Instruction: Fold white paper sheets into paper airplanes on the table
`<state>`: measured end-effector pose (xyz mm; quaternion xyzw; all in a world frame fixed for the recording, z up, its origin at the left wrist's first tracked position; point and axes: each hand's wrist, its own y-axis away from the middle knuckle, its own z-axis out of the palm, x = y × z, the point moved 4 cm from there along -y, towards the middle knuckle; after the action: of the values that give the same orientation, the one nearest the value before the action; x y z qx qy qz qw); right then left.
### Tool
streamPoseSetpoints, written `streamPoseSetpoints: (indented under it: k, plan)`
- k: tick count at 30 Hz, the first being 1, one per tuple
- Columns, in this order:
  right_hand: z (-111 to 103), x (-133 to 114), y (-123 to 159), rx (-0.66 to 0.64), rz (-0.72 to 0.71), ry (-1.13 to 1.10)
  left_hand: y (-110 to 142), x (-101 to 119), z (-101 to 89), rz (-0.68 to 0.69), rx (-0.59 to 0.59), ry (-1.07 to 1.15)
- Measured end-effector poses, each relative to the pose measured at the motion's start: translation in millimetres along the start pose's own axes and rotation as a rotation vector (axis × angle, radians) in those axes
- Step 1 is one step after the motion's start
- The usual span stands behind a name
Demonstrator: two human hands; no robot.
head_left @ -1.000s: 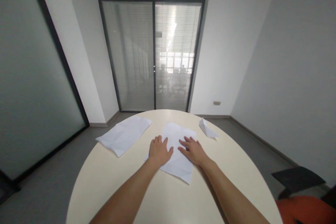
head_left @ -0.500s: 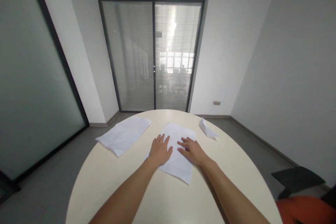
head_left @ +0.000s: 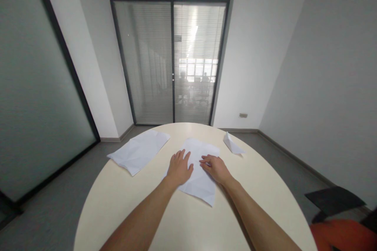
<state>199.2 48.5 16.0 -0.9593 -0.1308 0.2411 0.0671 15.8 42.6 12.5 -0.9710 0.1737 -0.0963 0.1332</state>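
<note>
A creased white sheet of paper (head_left: 198,182) lies on the pale round table (head_left: 188,231) in front of me. My left hand (head_left: 179,168) rests flat on its left side, fingers spread. Over the right side of the same sheet is my right hand (head_left: 216,168), its thumb and fingers drawn together in a pinch. Whether anything is between those fingertips is too small to make out. The sheet's far edge and near right corner show past the hands.
Another creased white sheet (head_left: 140,151) lies at the table's far left. A folded piece of white paper (head_left: 232,144) stands near the far right edge. A chair with an orange seat (head_left: 343,235) is at the lower right. Beyond the table is a glazed door (head_left: 172,59).
My right hand's thumb and fingers have come together from a more spread pose. The left hand and the papers look nearly the same.
</note>
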Motion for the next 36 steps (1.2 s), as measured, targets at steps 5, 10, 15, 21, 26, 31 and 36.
streamPoseSetpoints:
  k: [5, 10, 15, 21, 26, 31, 36]
  plan:
    - [1.9, 1.3, -0.9, 0.044, 0.035, -0.069, -0.1, 1.4, -4.7, -0.003, 0.011, 0.005]
    - [-0.2, 1.7, -1.6, 0.033, 0.068, -0.056, -0.5, 1.0, -0.3, 0.018, 0.028, -0.012]
    - [-2.0, -4.5, -0.6, 0.071, 0.021, -0.001, -1.2, -0.8, 5.7, 0.035, 0.031, -0.013]
    - [-8.0, -14.5, 4.1, 0.149, -0.032, 0.057, -1.8, -1.9, 5.0, 0.030, 0.078, -0.024]
    - [-19.6, -19.3, 5.4, 0.260, -0.138, 0.077, -2.7, 0.5, -4.1, 0.058, 0.239, -0.022]
    - [-24.7, -19.8, 4.2, 0.336, -0.200, 0.135, -3.5, 4.4, -17.7, 0.113, 0.385, -0.001]
    - [-25.2, -27.0, 7.2, 0.336, -0.236, 0.185, -4.6, 7.4, -24.8, 0.158, 0.427, 0.022]
